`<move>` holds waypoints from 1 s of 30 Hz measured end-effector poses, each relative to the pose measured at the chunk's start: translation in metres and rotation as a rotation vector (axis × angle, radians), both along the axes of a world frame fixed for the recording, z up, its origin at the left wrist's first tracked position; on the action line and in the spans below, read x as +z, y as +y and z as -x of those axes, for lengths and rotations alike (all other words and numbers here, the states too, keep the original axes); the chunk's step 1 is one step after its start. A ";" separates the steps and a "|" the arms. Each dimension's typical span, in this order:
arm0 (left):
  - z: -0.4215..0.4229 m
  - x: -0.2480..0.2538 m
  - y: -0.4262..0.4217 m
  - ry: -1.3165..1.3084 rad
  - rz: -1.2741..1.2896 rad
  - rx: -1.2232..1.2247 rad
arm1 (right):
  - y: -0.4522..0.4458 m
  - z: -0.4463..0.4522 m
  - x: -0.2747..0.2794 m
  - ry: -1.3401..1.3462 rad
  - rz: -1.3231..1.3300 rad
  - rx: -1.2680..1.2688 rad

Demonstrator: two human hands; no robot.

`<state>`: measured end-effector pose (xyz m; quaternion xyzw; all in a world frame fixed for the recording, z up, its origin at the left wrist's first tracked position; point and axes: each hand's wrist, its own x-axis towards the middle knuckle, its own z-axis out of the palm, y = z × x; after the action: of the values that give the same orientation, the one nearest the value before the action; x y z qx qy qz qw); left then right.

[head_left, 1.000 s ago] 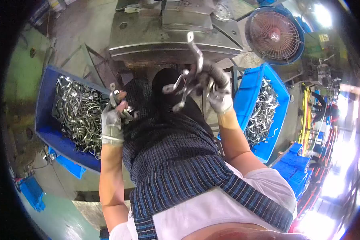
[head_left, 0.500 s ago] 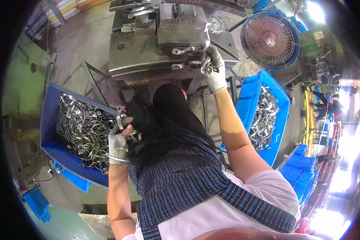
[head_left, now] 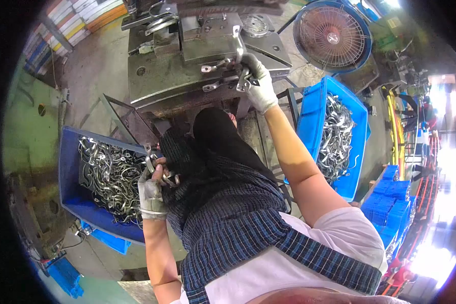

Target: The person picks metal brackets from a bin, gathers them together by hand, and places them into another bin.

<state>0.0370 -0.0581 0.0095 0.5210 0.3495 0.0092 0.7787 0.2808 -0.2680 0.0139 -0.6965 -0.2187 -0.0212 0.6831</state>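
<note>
Head view: the right hand (head_left: 261, 91) has moved from above the lap to the machine bed (head_left: 175, 81), upper centre of the frame. This change places its bent metal parts (head_left: 239, 45) beside the machine block (head_left: 200, 48); contact with the block cannot be confirmed. The gloved right hand is closed around the parts, which fan out beyond the fingers. The left hand (head_left: 152, 195), left of centre, grips metal pieces (head_left: 149, 161) between thumb and fingers, near the dark blue bin (head_left: 72, 190). At right of frame: the light blue bin (head_left: 311, 109).
</note>
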 end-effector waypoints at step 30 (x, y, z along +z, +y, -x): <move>-0.047 0.013 -0.095 -0.165 0.088 0.019 | -0.171 0.063 0.052 -0.244 1.183 -0.075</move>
<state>0.0840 -0.1528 0.0223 0.4804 0.2891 0.0440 0.8269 0.2181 -0.4389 0.0662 -0.9580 -0.2453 0.0002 0.1486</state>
